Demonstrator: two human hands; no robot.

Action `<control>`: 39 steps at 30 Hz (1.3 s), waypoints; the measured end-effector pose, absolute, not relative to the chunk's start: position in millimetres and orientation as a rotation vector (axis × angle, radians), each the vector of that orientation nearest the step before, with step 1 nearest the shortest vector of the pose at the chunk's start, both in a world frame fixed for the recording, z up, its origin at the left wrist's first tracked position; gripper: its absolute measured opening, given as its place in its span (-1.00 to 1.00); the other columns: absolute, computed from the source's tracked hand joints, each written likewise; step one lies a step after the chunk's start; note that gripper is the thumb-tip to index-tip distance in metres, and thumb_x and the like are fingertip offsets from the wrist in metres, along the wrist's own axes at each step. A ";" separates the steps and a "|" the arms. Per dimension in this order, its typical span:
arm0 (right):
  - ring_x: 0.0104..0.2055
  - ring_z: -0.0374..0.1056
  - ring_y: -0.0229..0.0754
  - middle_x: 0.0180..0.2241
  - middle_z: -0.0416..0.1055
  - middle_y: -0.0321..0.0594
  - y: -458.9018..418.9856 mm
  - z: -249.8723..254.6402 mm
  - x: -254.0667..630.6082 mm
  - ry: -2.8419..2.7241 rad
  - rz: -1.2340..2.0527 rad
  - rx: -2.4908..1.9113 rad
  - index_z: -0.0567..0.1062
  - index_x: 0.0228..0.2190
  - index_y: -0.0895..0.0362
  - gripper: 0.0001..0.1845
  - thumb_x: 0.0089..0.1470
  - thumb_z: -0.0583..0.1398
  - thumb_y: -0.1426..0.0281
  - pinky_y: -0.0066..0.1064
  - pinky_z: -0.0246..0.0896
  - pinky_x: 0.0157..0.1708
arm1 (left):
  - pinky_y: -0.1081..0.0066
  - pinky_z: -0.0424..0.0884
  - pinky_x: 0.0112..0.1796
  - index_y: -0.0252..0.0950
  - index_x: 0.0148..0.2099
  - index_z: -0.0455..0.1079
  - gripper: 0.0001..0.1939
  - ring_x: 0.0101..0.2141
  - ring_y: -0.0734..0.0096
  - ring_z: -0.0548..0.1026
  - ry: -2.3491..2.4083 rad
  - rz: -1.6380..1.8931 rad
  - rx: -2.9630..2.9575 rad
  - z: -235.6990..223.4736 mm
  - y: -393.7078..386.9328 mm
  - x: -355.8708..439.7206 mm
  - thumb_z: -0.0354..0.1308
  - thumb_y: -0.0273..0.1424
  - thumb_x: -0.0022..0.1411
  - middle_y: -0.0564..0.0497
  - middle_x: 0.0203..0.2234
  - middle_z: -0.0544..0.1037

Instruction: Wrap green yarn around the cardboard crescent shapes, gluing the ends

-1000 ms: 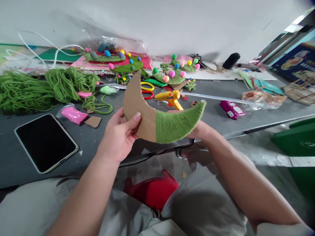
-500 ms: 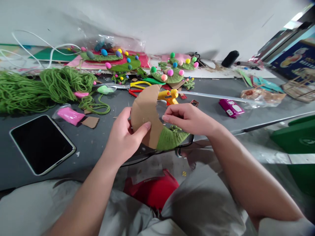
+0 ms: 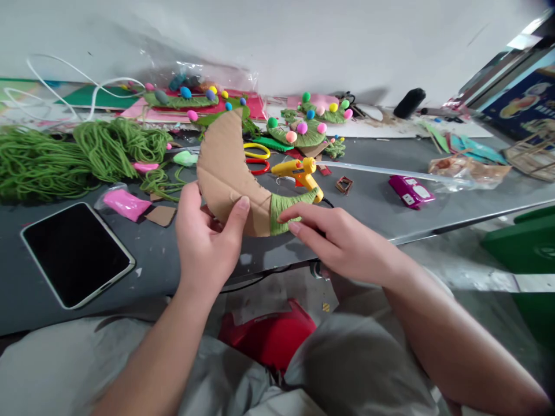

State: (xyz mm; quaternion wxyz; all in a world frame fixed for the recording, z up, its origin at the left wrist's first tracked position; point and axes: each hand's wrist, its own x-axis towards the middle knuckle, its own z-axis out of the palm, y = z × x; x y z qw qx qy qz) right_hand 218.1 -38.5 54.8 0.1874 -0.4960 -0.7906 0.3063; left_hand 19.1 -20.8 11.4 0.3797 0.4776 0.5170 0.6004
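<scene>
1. L hand (image 3: 208, 242): grip pinching the cardboard crescent (image 3: 225, 162), thumb on the front face, fingers mostly hidden behind. Crescent's held up over the front of the grey counter (image 3: 368, 156), bare card on its L part.
2. R hand (image 3: 347, 240): fingertips at the green yarn wrap (image 3: 280, 216) on the crescent's R end. Grip half hidden; can't tell if it's pinching a strand.
3. Just beyond the crescent: yellow glue gun (image 3: 295, 169) w/ a small dark label, text too small to read. Yellow & red scissor handles (image 3: 258, 151) next to it.
4. R side of counter: purple pack (image 3: 411, 192) w/ white label patches, no legible words. Clear plastic w/ brown paper (image 3: 466, 170) nearby.
5. Far R: dark blue poster (image 3: 524, 104), pale lettering cut off & blurred, brand unreadable. Green bin (image 3: 520, 242) below, w/ faint round mark.
6. L side: loose green yarn (image 3: 43, 162), pink packet (image 3: 125, 204), black-screened tablet (image 3: 78, 254), screen dark.
</scene>
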 end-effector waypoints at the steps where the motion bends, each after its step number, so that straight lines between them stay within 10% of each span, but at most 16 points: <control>1: -0.35 0.31 -0.24 -0.32 0.49 -0.26 -40.1 52.1 213.6 -2.196 0.880 -1.412 0.48 0.00 0.08 -0.70 0.36 0.04 0.33 -0.41 0.09 -0.31 | 0.47 0.46 -0.42 -0.12 -0.11 0.39 -0.65 -0.32 0.35 0.57 1.308 1.551 1.205 10.7 -21.3 20.1 0.43 -0.28 0.11 0.08 -0.27 0.58; 10: -0.47 0.21 -0.30 -0.49 0.32 -0.33 -48.1 22.1 187.5 -1.843 1.005 -1.356 0.49 -0.05 0.09 -0.73 0.36 0.05 0.30 -0.44 0.09 -0.41 | 0.25 0.59 -0.09 -0.10 -0.07 0.37 -0.65 -0.09 0.21 0.59 1.154 1.677 1.020 6.2 -19.3 22.0 0.41 -0.31 0.14 0.09 -0.11 0.60; 32: -0.54 0.02 -0.37 -0.56 0.17 -0.41 -30.9 8.0 197.3 -1.645 1.394 -1.242 0.46 -0.15 0.18 -0.72 0.34 0.06 0.25 -0.51 -0.09 -0.57 | 0.57 0.41 -0.61 -0.19 -0.13 0.42 -0.66 -0.41 0.43 0.58 0.971 1.551 0.596 6.5 -7.5 15.0 0.43 -0.42 0.06 0.06 -0.19 0.63; 39: -0.38 0.18 -0.24 -0.43 0.35 -0.24 -4.7 -4.0 223.7 -2.095 0.800 -1.253 0.46 -0.32 0.14 -0.85 0.23 0.10 0.38 -0.36 0.15 -0.32 | 0.57 0.48 -0.54 -0.22 -0.21 0.50 -0.79 -0.40 0.45 0.60 0.872 1.462 0.608 6.6 -8.1 11.8 0.40 -0.48 0.08 0.08 -0.30 0.64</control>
